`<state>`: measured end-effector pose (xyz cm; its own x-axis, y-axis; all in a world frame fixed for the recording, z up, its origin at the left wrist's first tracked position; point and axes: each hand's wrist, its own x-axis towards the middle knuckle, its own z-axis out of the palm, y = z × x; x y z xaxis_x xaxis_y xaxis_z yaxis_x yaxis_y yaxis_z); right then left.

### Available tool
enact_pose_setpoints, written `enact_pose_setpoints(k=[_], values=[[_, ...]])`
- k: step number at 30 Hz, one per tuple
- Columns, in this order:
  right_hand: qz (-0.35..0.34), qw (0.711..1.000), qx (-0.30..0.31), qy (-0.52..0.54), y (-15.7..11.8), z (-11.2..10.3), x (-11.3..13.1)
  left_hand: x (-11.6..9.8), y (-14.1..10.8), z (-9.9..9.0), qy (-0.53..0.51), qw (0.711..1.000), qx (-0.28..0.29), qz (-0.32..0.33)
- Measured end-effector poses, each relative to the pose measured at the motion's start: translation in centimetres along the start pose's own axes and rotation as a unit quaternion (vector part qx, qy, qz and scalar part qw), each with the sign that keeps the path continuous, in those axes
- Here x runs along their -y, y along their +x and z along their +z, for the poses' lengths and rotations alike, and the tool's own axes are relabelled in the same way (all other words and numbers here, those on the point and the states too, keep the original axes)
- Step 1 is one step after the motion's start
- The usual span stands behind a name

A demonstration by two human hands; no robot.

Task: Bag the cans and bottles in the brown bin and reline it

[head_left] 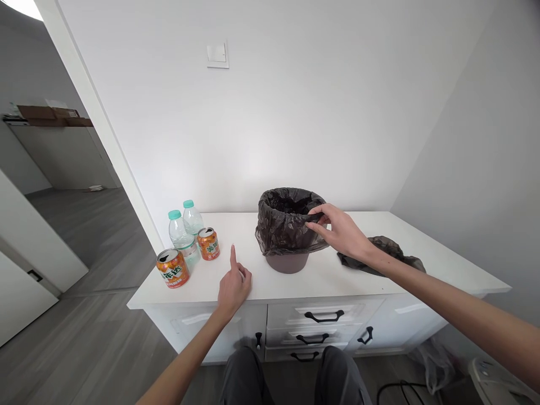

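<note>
A black trash bag [280, 229] lines a brownish bin [287, 263] on the white cabinet top, its edge folded down outside the rim. My right hand [337, 228] pinches the bag at the bin's right rim between thumb and fingers. To the left of the bin, my left hand [234, 284] rests on the cabinet top, index finger stretched forward and the other fingers curled, with nothing visible in it. Nearest to that hand stands an orange soda can [208, 243]. A second orange can [172, 268] and two clear plastic bottles [179, 232] with teal caps stand farther left.
Another crumpled black bag [386, 247] lies right of the bin, partly behind my right forearm. The white cabinet [371, 284] has black-handled drawers and doors in front of my knees. A wall rises behind it, and a doorway opens at left.
</note>
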<state>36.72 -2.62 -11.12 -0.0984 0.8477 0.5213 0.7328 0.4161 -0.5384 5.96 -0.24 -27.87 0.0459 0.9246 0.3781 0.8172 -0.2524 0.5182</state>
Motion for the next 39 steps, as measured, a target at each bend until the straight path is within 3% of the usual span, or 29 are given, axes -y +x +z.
enact_pose_setpoints(k=[6,10,13,16,20,23,39], values=[[-0.024,0.999,-0.007,0.037,-0.8,-0.1,-0.3,0.0,0.0,0.1,-0.002,1.000,0.006,-0.002],[0.014,0.991,-0.093,0.094,-2.6,-0.2,-1.7,0.0,0.1,0.2,0.002,1.000,0.012,-0.002],[0.088,0.984,-0.105,0.116,-4.7,0.8,-4.7,0.1,0.1,0.4,0.003,1.000,0.009,0.004],[0.161,0.977,-0.050,0.131,-6.9,3.2,-9.0,0.1,0.1,0.4,0.006,1.000,0.003,0.008],[0.208,0.960,-0.001,0.185,-8.7,7.1,-13.9,0.1,0.1,0.3,0.012,1.000,0.004,0.007],[0.232,0.952,0.000,0.201,-8.9,9.0,-15.9,0.0,0.2,0.3,0.022,1.000,0.004,0.006],[0.229,0.959,-0.013,0.167,-8.8,9.8,-16.9,0.0,0.1,0.5,-0.002,1.000,0.011,0.001]])
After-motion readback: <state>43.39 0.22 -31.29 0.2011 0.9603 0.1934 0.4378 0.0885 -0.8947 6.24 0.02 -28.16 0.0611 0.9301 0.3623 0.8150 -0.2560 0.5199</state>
